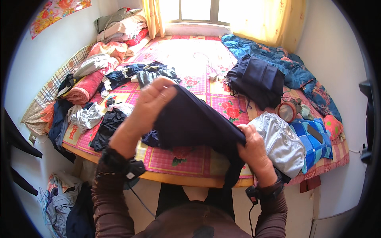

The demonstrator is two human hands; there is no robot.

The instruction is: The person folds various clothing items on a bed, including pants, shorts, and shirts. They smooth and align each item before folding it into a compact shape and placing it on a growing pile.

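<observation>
A dark navy garment [190, 122] is stretched in the air between my two hands, above the near side of the bed. My left hand [154, 98], raised higher, grips one upper end of it. Lower and to the right, my right hand [253, 142] holds the other end. Part of the cloth hangs down below my right hand, past the bed's front edge. Beneath the garment lies a pink and yellow flowered bed mat [178, 163]. Whether the garment is a pair of trousers or a top, I cannot tell.
Left on the bed lie a black garment [109, 128], a crumpled white garment [86, 117] and a rolled red blanket [80, 92]. Folded dark trousers [259, 77], grey shorts [278, 139], a round lamp [287, 111] and a phone [315, 133] on a blue checked cloth lie right.
</observation>
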